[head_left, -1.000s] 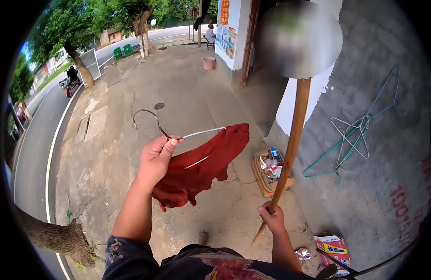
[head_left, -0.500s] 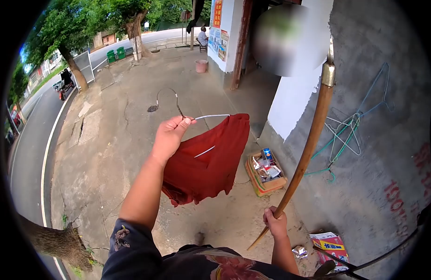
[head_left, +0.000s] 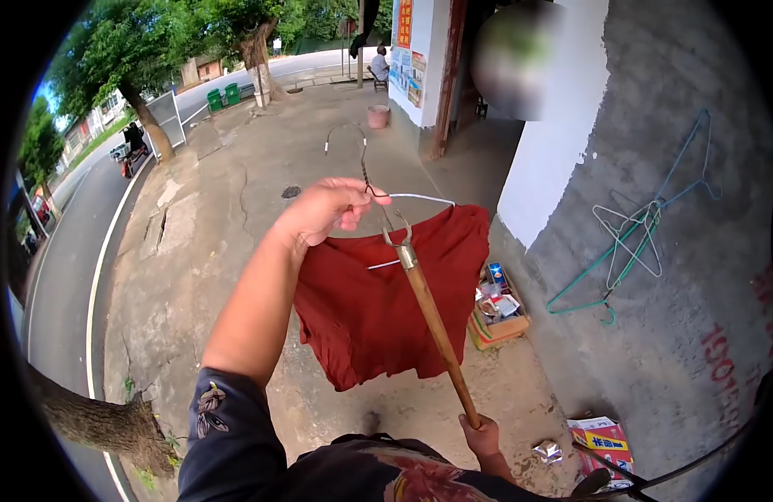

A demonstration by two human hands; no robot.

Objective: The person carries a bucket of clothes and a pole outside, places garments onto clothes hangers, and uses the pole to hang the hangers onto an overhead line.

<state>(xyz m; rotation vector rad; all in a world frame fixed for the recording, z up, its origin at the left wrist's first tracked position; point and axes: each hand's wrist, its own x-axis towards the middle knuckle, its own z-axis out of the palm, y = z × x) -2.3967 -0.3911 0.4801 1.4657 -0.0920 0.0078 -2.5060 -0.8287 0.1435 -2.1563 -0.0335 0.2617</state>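
Note:
My left hand (head_left: pixel 326 211) pinches a wire clothes hanger (head_left: pixel 423 197) at its twisted neck, with the hook standing up above my fingers. A dark red garment (head_left: pixel 361 326) drapes from the hanger; I cannot make out its exact kind. Down near my body, my right hand (head_left: pixel 482 437) is wrapped round a wooden pole (head_left: pixel 437 330). The pole slants up and left across the garment. Its forked metal tip (head_left: pixel 401 243) sits just below my left fingers, close to the hanger's neck; whether they touch I cannot tell.
Several hangers (head_left: pixel 629 234) hang on the grey wall at right. A cardboard box (head_left: pixel 499 333) of small packs stands by that wall, and a pink-and-yellow carton (head_left: pixel 604 443) lies nearer. A tree trunk (head_left: pixel 102 418) is at lower left. Further off are a pink bucket (head_left: pixel 378 116) and a seated person (head_left: pixel 380 65).
The pole has swung from upright at the right to a leftward slant, bringing its forked tip down beside the hanger. The garment now faces me more broadly. Both hands keep their holds.

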